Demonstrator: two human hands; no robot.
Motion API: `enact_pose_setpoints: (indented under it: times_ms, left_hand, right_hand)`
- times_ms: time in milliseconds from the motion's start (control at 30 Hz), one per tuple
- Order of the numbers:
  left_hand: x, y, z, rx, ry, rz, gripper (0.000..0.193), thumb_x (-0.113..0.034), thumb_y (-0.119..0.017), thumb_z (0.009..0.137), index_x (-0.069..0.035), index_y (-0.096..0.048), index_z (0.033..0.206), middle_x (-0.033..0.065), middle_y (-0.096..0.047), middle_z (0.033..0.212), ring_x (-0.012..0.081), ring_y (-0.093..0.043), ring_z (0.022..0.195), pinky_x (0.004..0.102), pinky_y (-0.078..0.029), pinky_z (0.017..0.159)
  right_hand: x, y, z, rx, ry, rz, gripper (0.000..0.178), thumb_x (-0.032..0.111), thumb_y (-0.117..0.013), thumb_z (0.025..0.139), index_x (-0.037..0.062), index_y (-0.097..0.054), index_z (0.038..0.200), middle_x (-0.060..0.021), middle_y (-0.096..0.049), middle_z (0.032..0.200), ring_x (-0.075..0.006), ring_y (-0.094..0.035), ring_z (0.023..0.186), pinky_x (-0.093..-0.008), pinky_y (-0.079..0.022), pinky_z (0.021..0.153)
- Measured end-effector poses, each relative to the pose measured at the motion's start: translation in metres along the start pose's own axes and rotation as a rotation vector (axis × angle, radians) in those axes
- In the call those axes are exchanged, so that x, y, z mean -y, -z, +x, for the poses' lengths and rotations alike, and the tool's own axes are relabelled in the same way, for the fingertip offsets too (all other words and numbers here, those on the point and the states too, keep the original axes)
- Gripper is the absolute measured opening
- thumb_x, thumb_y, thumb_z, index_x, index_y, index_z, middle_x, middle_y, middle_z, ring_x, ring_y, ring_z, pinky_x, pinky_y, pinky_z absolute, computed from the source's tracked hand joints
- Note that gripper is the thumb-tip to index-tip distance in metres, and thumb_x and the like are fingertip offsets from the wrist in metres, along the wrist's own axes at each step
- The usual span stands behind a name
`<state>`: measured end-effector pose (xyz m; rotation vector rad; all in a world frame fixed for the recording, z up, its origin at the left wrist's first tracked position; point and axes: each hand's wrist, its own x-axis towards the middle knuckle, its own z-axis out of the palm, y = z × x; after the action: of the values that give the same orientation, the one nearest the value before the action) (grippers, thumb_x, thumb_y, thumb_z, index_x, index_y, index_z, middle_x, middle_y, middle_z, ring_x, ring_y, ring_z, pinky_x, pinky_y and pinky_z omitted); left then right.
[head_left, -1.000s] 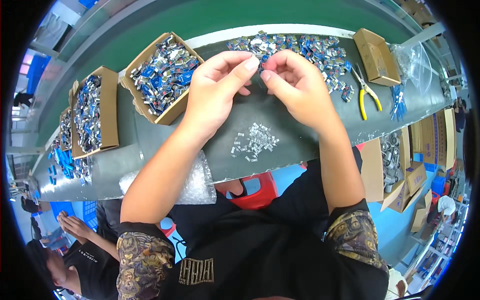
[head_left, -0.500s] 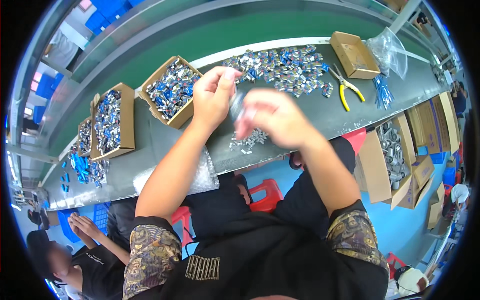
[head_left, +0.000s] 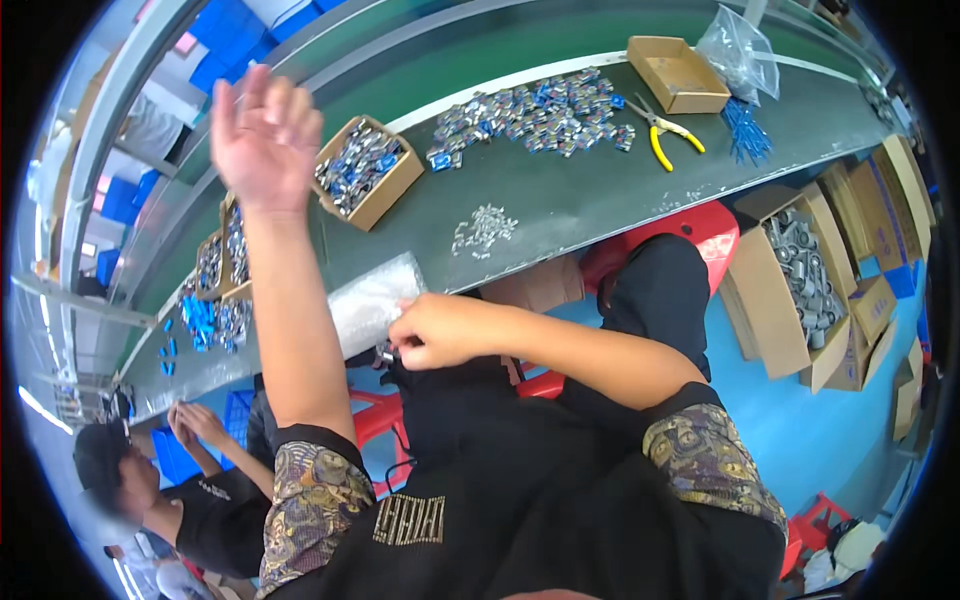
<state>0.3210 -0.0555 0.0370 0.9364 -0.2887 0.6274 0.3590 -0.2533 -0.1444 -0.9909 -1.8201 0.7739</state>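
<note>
My left hand (head_left: 265,140) is raised at the upper left, in front of the belt and beside a cardboard box (head_left: 372,180) of small metal and blue parts. Its fingers are apart and slightly blurred, and I see nothing in them. Low near my lap, my right hand (head_left: 435,332) is closed at the bench's front edge, by a clear plastic bag (head_left: 375,300). A small shiny dark piece shows at its fingertips, too small to name. On the bench lie a pile of small silver pieces (head_left: 485,232) and a wide spread of metal-and-blue parts (head_left: 540,115).
Yellow-handled pliers (head_left: 660,140), a cardboard tray (head_left: 680,75) and blue strips (head_left: 745,130) lie at the right. More filled boxes (head_left: 237,245) and blue cylinders (head_left: 200,322) stand left. A carton of grey cylindrical parts (head_left: 800,270) sits by the bench. A co-worker (head_left: 200,490) sits left.
My hands were together over the bench and have parted. The left moved up and left; the right came down and left toward my lap. The view has shifted a little.
</note>
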Motion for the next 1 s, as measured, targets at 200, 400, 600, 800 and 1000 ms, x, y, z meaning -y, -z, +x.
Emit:
enact_pose_setpoints:
  times_ms: [200, 400, 600, 800, 1000]
  left_hand:
    - [-0.026, -0.069, -0.116, -0.065, -0.002, 0.266, 0.029, -0.03, -0.044, 0.099, -0.006, -0.054, 0.085, 0.0053, -0.05, 0.065, 0.0149, -0.042, 0.049, 0.0296, -0.034, 0.043]
    - [0.086, -0.074, -0.241, -0.516, 0.79, 0.578, 0.022, -0.023, -0.055, 0.098, -0.003, -0.06, 0.09, 0.0033, -0.058, 0.067, 0.0081, -0.051, 0.05, 0.0217, -0.041, 0.045]
    - [0.158, -0.04, -0.25, -0.551, 0.829, 0.57, 0.021, -0.025, -0.051, 0.102, -0.007, -0.06, 0.094, -0.0008, -0.058, 0.07, 0.0054, -0.054, 0.057, 0.0187, -0.043, 0.048]
    - [0.171, -0.025, -0.244, -0.475, 0.824, 0.484, 0.02, -0.019, -0.049, 0.101, -0.006, -0.058, 0.088, 0.0007, -0.058, 0.068, 0.0071, -0.055, 0.056, 0.0201, -0.043, 0.048]
    - [0.187, -0.009, -0.244, -0.467, 0.824, 0.331, 0.02, -0.018, -0.05, 0.1, -0.005, -0.058, 0.087, 0.0015, -0.058, 0.068, 0.0074, -0.054, 0.056, 0.0206, -0.043, 0.049]
  right_hand:
    - [0.033, 0.024, -0.009, -0.2, -0.135, 0.202, 0.013, 0.012, -0.059, 0.085, -0.0002, -0.062, 0.084, -0.0133, -0.068, 0.079, -0.0237, -0.066, 0.071, -0.0345, -0.052, 0.067]
    - [0.028, 0.023, -0.084, -0.313, -0.626, 0.857, 0.016, 0.014, -0.048, 0.1, 0.0038, -0.056, 0.091, -0.0086, -0.066, 0.079, -0.0122, -0.063, 0.06, -0.0228, -0.05, 0.05]
    - [0.0, -0.001, -0.109, -0.4, -0.793, 0.791, 0.017, 0.014, -0.048, 0.1, 0.0044, -0.056, 0.088, -0.0023, -0.059, 0.066, -0.0092, -0.057, 0.054, -0.0209, -0.045, 0.047]
    - [-0.003, 0.008, -0.109, -0.377, -0.728, 0.674, 0.016, 0.012, -0.048, 0.1, 0.0053, -0.053, 0.086, 0.0, -0.057, 0.065, -0.0051, -0.054, 0.055, -0.0201, -0.043, 0.049]
    - [-0.014, 0.011, -0.11, -0.383, -0.796, 0.649, 0.017, 0.012, -0.049, 0.1, 0.005, -0.052, 0.085, 0.001, -0.055, 0.065, -0.0048, -0.053, 0.056, -0.0203, -0.042, 0.051]
